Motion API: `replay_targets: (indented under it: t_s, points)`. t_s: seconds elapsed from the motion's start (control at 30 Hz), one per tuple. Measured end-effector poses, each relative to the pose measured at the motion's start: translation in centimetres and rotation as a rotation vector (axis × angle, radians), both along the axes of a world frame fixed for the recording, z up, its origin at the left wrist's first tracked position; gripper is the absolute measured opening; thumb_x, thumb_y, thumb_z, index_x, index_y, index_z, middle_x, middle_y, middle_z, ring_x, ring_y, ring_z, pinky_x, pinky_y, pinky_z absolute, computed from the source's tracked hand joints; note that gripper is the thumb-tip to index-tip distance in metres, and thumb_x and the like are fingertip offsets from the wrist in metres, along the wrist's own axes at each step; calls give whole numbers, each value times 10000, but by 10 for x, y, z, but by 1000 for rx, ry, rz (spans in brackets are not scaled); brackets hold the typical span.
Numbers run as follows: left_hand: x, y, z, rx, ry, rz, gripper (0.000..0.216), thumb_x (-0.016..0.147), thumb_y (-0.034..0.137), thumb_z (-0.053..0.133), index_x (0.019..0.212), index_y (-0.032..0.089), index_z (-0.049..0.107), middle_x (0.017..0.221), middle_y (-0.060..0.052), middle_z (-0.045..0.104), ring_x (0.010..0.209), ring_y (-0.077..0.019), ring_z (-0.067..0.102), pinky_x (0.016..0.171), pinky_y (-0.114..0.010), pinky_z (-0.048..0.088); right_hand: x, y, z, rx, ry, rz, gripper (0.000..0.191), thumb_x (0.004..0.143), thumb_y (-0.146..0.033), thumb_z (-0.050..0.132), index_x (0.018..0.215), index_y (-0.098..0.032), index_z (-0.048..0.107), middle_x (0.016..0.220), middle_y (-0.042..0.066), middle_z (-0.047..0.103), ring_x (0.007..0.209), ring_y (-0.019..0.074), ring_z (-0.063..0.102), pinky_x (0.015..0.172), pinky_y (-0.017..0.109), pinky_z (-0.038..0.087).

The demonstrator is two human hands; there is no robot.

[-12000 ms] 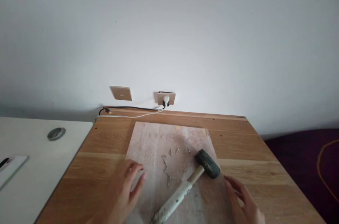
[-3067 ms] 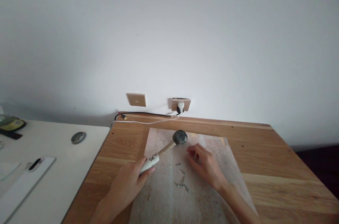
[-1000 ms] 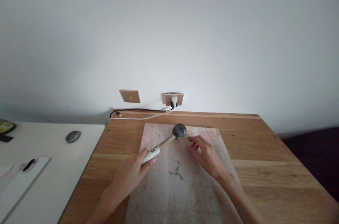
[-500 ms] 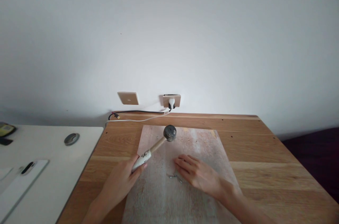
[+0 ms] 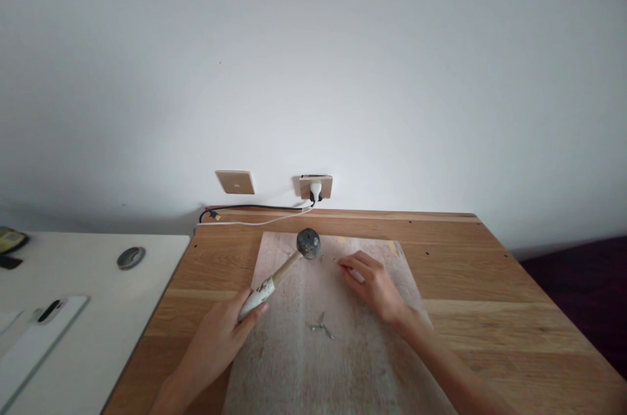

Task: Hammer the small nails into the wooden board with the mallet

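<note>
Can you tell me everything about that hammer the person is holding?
The hammer has a dark grey, rounded head that looks dull and scuffed, on a pale wooden handle. The lower end of the handle is white with dark specks, like old paint. The left hand is wrapped round that white end. The handle slants away and to the right, so the head is over the far part of the pale board. Whether the head rests on the board or hovers just above it cannot be told.

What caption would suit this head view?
Left hand grips a mallet over a pale board on a wooden table; right hand touches the board near loose nails.
</note>
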State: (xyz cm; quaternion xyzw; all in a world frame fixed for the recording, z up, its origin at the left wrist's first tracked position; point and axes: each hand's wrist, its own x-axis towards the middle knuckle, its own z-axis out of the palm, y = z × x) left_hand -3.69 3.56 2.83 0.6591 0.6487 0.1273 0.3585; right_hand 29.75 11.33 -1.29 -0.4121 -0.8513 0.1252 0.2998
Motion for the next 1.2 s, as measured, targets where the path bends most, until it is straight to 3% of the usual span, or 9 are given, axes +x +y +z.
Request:
replay_targets:
  t_s: [0.13,0.4,0.77,1.0,1.2]
  points:
    - [-2,0,-3,-2,-3,7,366,1005,537,437,949,225,620,897,-67,749,890,-263,722,768,-304,446,-8,18,-14,-59,95,-143,218,982,-129,530,1019,-196,735,929,70,767,771,191,740,743,308,608]
    - [-7,-3,-10,4,-8,4,381,1005,552,427,902,229,601,848,-47,728,841,-251,706,744,-300,422,-14,18,-19,-110,88,-129,192,932,-110,565,922,-225,719,916,70,745,849,213,731,790,314,595]
    - [28,20,8,28,52,-111,321,1033,500,456,953,224,598,827,-40,717,828,-249,709,712,-295,393,-15,20,-18,-188,95,-240,141,897,-193,682,1032,-234,675,857,35,730,767,211,715,738,316,601]
    - [43,23,3,28,176,-201,259,1059,430,497,1051,208,630,889,-74,754,859,-272,736,686,-303,369,16,1,-14,-159,116,-313,433,873,-214,684,1297,-218,597,1057,89,729,854,237,719,801,386,616]
    - [49,22,1,43,200,-202,245,1063,412,499,1077,205,631,905,-87,763,884,-283,743,694,-300,378,11,-35,-4,-146,126,-240,146,1001,-199,552,1121,-201,636,917,58,696,769,199,695,710,320,602]
